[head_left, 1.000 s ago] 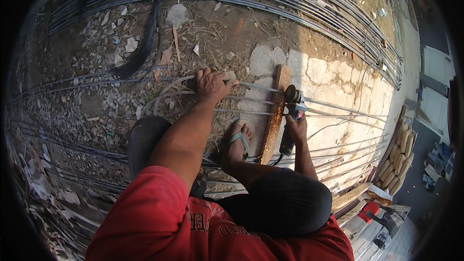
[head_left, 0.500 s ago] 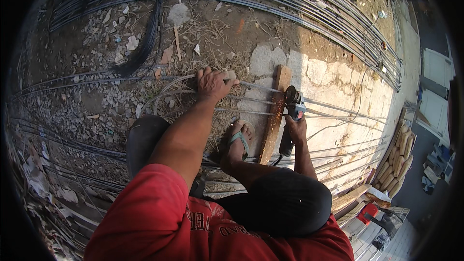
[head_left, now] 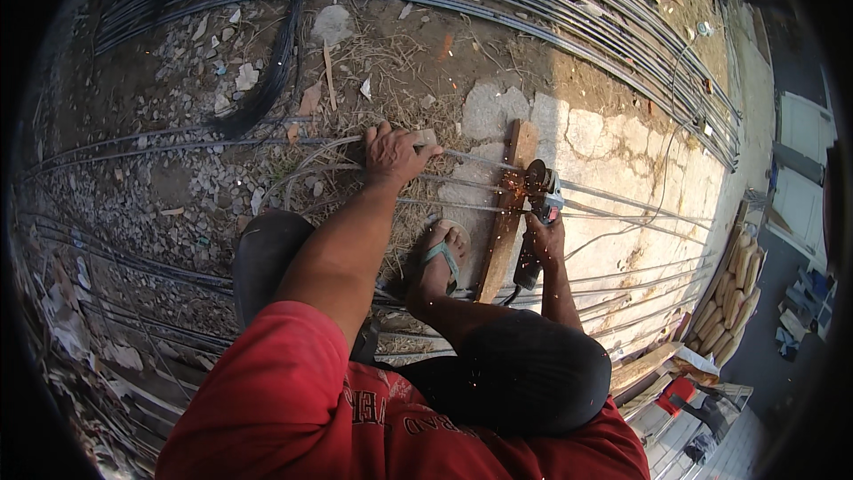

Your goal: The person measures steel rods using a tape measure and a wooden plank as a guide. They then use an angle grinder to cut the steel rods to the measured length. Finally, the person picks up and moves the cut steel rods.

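My right hand [head_left: 544, 236] is closed around the body of an angle grinder [head_left: 548, 191]. Its disc meets thin steel rebar [head_left: 480, 184] where the bars cross a wooden plank [head_left: 506, 244], and orange sparks [head_left: 514, 185] spray there. Left of the plank, my left hand [head_left: 391, 156] bears down with curled fingers on the rebar, beside a small pale block [head_left: 425, 138]. What lies under that palm is hidden. My sandalled foot [head_left: 442, 258] rests between the left hand and the plank.
Long rebar bundles [head_left: 426, 2] curve across the far side. A dark wire bundle [head_left: 267, 93] lies over gravel at left. A thin cable [head_left: 662, 187] crosses the sunlit concrete [head_left: 613, 156]. Stacked filled sacks [head_left: 730, 293] stand at right, near a red object [head_left: 677, 394].
Sparks at the grinder's disc have grown brighter and spread wider, some flying toward my knee. Both hands keep nearly the same places.
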Demonstrator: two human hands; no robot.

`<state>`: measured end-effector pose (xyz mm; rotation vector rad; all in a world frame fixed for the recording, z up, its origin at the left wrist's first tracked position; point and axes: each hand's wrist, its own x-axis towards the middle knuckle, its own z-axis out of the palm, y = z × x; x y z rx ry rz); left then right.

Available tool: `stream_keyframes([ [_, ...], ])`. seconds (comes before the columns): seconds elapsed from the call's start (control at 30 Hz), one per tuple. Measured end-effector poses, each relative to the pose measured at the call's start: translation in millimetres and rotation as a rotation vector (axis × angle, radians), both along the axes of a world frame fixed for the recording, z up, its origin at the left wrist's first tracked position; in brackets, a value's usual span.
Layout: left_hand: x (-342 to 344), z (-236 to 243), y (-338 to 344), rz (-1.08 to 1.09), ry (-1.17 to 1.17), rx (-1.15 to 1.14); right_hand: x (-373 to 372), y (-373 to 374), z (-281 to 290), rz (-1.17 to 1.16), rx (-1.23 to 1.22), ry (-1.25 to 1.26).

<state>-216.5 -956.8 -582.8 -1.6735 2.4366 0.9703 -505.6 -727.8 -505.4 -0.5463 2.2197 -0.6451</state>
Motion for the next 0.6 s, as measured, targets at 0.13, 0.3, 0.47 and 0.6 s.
stream_keyframes([
  [0.13, -4, 0, 2, 0.006, 0.027, -0.032, 0, -2, 8, 0.023, -0.018, 0.046],
  [0.3, -7, 2, 0, -0.003, 0.026, 0.008, -10, 3, 2, 0.034, 0.016, 0.069],
  [0.47, -10, 3, 3, -0.011, 0.029, 0.01, -14, 7, 2, 0.026, 0.014, 0.051],
  [0.6, 0, -3, 2, 0.014, 0.013, -0.018, -5, 0, -1, 0.068, -0.054, 0.028],
])
